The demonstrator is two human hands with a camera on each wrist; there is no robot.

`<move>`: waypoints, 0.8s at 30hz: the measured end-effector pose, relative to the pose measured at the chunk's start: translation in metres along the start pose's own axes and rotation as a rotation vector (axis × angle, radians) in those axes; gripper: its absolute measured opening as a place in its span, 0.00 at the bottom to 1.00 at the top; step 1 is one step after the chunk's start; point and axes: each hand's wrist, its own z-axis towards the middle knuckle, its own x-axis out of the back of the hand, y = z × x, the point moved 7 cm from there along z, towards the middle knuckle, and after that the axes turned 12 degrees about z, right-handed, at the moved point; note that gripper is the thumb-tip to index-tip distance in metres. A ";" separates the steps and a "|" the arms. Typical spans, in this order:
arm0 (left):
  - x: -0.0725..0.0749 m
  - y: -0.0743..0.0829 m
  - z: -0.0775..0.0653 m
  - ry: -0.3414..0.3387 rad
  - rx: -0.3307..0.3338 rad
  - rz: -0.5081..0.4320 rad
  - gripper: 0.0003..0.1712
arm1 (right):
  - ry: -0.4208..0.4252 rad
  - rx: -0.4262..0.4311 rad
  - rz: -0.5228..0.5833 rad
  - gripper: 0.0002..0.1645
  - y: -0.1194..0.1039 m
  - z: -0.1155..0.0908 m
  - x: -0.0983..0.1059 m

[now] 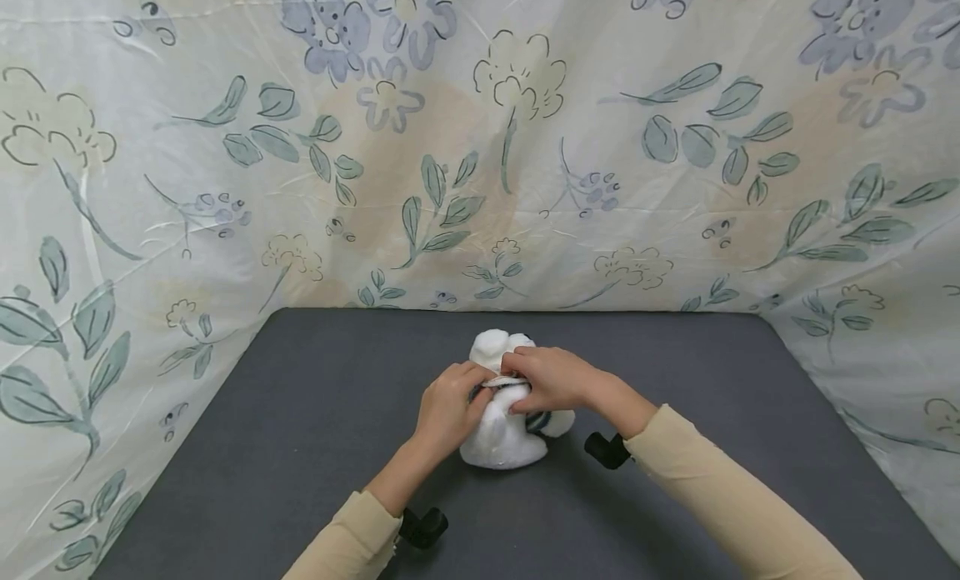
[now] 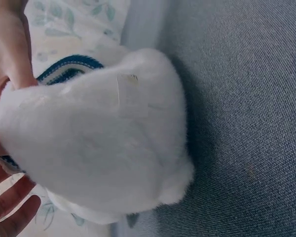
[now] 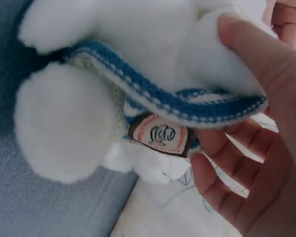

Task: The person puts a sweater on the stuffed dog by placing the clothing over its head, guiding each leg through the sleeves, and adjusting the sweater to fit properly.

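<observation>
Two half-closed grips [image 1: 448,407] [image 1: 557,377] hold a plush toy [image 1: 498,438] at its knitted band [image 3: 187,113].

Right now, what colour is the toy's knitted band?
The band: blue and white, clearest in the right wrist view.

White plush toy [image 1: 497,443], tag [image 2: 132,98] illegible

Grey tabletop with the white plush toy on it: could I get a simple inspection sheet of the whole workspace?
Surface: dark grey tabletop, fabric-like weave.
Job's things: white plush toy, upright, with a pale tag; blue-and-white knitted band, brown-edged patch beside it.
Clutter: nothing seen.
Grippers: human; left hand pinches the band, right hand grips it too, thumb against the toy.
Cables: nothing seen.
Surroundings: floral fabric behind and on both sides; black devices at the wrists.
</observation>
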 end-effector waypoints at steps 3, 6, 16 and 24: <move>0.002 0.001 0.000 -0.001 0.003 -0.010 0.06 | 0.043 -0.004 -0.037 0.17 0.000 0.000 0.001; 0.004 0.003 0.000 0.009 0.000 -0.022 0.06 | 0.085 -0.013 -0.062 0.16 -0.001 0.001 0.002; 0.013 0.009 -0.003 0.034 -0.025 -0.089 0.02 | 0.176 -0.061 -0.100 0.17 -0.001 0.003 0.002; 0.017 0.008 -0.005 0.050 -0.021 -0.098 0.03 | 0.339 -0.062 -0.201 0.18 -0.004 0.002 0.004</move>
